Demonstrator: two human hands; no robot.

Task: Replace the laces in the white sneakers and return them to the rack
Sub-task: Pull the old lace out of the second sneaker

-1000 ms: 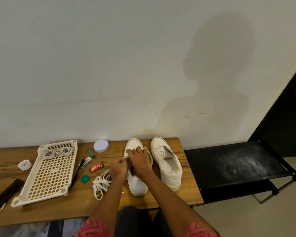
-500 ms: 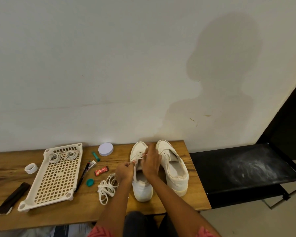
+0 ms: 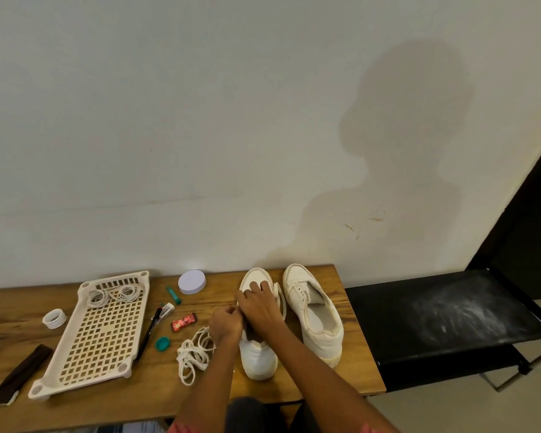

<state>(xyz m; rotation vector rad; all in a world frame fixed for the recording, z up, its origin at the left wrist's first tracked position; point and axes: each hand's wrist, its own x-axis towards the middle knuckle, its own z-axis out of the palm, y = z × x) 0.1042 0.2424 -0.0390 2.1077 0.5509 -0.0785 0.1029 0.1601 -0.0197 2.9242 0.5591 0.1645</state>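
Both hands work the left sneaker point(image 3: 258, 354), toe toward the wall: left hand point(image 3: 225, 321) pinches its lace, right hand point(image 3: 260, 307) presses curled fingers on the eyelets.

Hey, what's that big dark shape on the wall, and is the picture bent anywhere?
Head view: the shape on the pale wall is a person's cast shadow; wide-angle bending curves the wooden table edge; the black rack shows whitish smears.
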